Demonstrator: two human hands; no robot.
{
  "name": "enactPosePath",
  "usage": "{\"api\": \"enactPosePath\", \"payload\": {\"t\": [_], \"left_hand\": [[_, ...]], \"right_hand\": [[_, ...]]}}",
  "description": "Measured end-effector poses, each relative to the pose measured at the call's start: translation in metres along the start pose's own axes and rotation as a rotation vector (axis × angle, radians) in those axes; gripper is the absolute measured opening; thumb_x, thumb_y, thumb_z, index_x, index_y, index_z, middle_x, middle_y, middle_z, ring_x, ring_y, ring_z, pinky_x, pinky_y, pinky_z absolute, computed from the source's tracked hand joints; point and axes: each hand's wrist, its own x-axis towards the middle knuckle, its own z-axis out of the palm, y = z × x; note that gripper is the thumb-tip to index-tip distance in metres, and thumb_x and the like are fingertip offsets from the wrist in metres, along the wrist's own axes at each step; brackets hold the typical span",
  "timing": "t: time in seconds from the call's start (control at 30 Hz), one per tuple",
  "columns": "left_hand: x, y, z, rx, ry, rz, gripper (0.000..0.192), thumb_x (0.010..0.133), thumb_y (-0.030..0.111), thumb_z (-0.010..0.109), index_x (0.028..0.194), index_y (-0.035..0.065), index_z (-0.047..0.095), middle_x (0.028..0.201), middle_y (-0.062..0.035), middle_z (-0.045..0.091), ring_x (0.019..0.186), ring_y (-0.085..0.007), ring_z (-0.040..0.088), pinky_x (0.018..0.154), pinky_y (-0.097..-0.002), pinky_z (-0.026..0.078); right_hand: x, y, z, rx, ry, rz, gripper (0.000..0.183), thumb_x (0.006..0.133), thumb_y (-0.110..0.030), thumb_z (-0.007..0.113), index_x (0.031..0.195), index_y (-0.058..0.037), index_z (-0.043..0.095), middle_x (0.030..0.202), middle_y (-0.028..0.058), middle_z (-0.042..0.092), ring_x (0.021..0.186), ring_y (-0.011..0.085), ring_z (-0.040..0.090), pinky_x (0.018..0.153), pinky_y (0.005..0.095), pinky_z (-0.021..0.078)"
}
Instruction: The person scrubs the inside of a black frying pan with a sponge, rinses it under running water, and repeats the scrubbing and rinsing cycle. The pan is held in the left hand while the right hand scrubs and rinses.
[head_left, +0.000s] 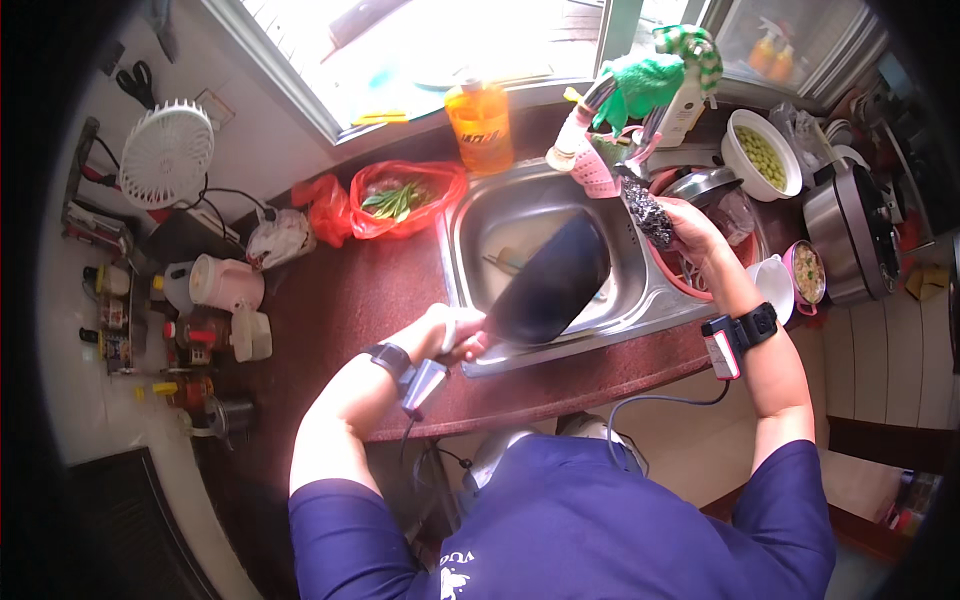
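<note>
My left hand (461, 334) grips a dark pan (551, 281) at its near left end. The pan is tilted over the stainless-steel sink basin (471, 225) and hides part of it. Wet-looking items lie on the basin floor, too covered to name. At the basin's right side my right hand (694, 232) holds a dark, glinting scouring pad (646, 214), apart from the pan. Just behind the pad is a pink perforated holder (596, 172) with a green cloth (645, 82) above it. Below my right hand sits a red basin (686, 281) with a metal lid (697, 184) by its far side.
An orange bottle (478, 127) stands behind the sink. Left of it is a red plastic bag (409, 180) with green leaves. At right are a white bowl of green fruit (761, 154), a rice cooker (851, 232), a white cup (772, 285) and a pink pot of food (806, 274).
</note>
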Motion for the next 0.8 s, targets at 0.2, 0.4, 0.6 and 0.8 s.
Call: {"api": "enactPosePath", "payload": {"t": [0.2, 0.4, 0.6, 0.8], "left_hand": [[-0.001, 0.005, 0.044, -0.206, -0.269, 0.113, 0.027, 0.093, 0.026, 0.038, 0.069, 0.0143, 0.039, 0.053, 0.0067, 0.036, 0.041, -0.0040, 0.034, 0.039, -0.0188, 0.031], [-0.050, 0.050, 0.043, 0.025, 0.256, 0.101, 0.028, 0.086, 0.017, 0.053, 0.061, 0.0079, 0.044, 0.048, -0.0023, 0.042, 0.037, -0.0140, 0.040, 0.034, -0.0292, 0.032], [-0.102, 0.070, -0.003, 0.483, 0.730, 0.333, 0.018, 0.075, 0.015, 0.050, 0.077, -0.0027, 0.053, 0.056, -0.0104, 0.052, 0.043, -0.0182, 0.050, 0.039, -0.0326, 0.039], [-0.153, 0.094, -0.050, 0.766, 0.906, 0.373, 0.026, 0.074, 0.019, 0.050, 0.076, -0.0058, 0.059, 0.069, -0.0198, 0.060, 0.058, -0.0256, 0.061, 0.053, -0.0366, 0.047]], "right_hand": [[-0.012, -0.020, -0.006, 0.016, -0.037, -0.038, 0.022, 0.090, -0.029, 0.053, 0.094, -0.0088, 0.061, 0.072, -0.0081, 0.057, 0.056, 0.0001, 0.049, 0.046, 0.0152, 0.0364], [-0.012, -0.041, 0.032, -0.799, -0.052, -0.501, 0.033, 0.086, -0.031, 0.059, 0.095, 0.0005, 0.060, 0.084, 0.0114, 0.063, 0.079, 0.0220, 0.059, 0.074, 0.0302, 0.0451], [0.005, -0.081, 0.095, -1.423, -0.119, -1.125, 0.028, 0.076, -0.031, 0.065, 0.075, -0.0041, 0.058, 0.109, 0.0125, 0.051, 0.101, 0.0319, 0.047, 0.087, 0.0412, 0.0389], [0.072, -0.114, 0.133, -1.420, -0.222, -1.395, 0.027, 0.068, -0.032, 0.070, 0.067, -0.0062, 0.063, 0.127, 0.0220, 0.045, 0.117, 0.0361, 0.042, 0.095, 0.0436, 0.0369]]}}
